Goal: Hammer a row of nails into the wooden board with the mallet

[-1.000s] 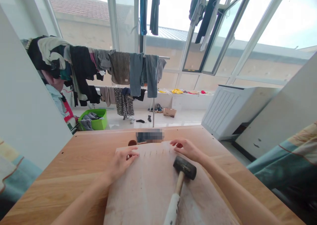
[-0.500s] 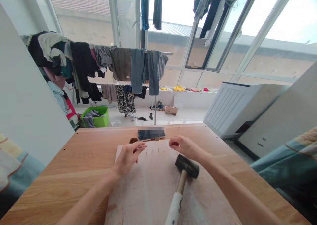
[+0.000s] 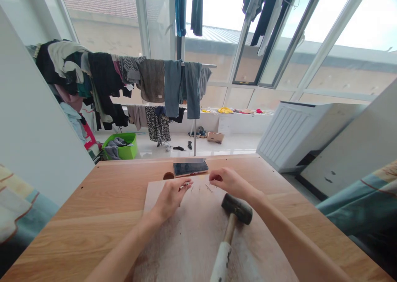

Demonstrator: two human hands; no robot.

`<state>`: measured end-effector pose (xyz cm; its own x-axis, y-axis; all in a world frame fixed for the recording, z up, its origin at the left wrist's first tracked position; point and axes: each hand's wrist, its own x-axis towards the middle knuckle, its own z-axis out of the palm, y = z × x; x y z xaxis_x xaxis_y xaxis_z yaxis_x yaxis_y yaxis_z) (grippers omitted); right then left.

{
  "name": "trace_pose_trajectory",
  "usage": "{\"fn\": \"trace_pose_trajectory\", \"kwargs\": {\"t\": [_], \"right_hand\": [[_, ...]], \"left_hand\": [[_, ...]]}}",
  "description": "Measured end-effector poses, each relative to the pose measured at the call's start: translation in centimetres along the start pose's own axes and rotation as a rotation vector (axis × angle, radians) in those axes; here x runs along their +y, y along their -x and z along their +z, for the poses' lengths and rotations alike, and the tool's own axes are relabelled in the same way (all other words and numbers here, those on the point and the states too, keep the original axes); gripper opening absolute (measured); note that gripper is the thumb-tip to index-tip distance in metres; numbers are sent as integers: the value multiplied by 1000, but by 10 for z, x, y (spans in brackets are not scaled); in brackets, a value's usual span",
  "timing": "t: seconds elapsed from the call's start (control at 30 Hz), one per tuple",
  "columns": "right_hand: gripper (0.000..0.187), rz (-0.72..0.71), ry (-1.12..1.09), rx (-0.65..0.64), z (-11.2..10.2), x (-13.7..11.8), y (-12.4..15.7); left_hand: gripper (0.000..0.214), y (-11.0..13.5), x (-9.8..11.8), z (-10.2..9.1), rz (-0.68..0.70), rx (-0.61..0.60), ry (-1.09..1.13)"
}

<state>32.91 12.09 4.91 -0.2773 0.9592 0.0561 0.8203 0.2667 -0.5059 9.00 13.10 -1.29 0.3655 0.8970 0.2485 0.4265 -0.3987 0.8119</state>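
Wooden table faces windows; left hand pinches nails, grip of right hand unclear.

Obstacles on board: mallet, apparently nails

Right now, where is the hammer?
In the head view, the hammer lies on the board right of centre, just left of the right forearm, its handle running off the bottom edge.

left grip: moved rightward along nails | nail near right grip: upright before, now slanted
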Motion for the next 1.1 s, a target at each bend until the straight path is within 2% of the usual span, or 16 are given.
{"fn": "trace_pose_trajectory", "kwargs": {"t": [0.1,0.23,0.37,0.43,0.57,0.63,0.73,0.83,0.9,0.93,1.03,1.1], "right_hand": [[12,47,76,-62,-3,2,1],[8,103,178,-154,5,3,-4],[30,136,222,-239,13,1,-9],[30,149,229,-267,16,1,-11],[30,189,231,-295,20,5,-15],[30,207,219,-292,22,6,-17],[31,212,169,-292,23,5,-17],[22,178,63,-309,22,1,-14],[18,133,-34,-307,20,-3,-10],[19,108,-81,-293,18,-5,-7],[21,47,-179,-181,10,-10,8],[27,31,-199,-54,1,-11,23]], "left_hand": [[25,-6,-3,10,63,-75,-76],[23,-12,-2,18,104,-84,-62],[24,-12,5,17,111,-26,74],[24,-13,8,18,124,-54,13],[22,-19,10,28,181,-182,-252],[23,-22,11,33,197,-192,-342],[20,-22,16,35,231,-148,-330],[20,-10,23,21,258,-106,-272],[25,5,27,4,287,-142,-303],[34,13,28,-6,315,-161,-331],[73,42,24,-35,399,-148,-412],[73,62,16,-50,391,-109,-455]]}}
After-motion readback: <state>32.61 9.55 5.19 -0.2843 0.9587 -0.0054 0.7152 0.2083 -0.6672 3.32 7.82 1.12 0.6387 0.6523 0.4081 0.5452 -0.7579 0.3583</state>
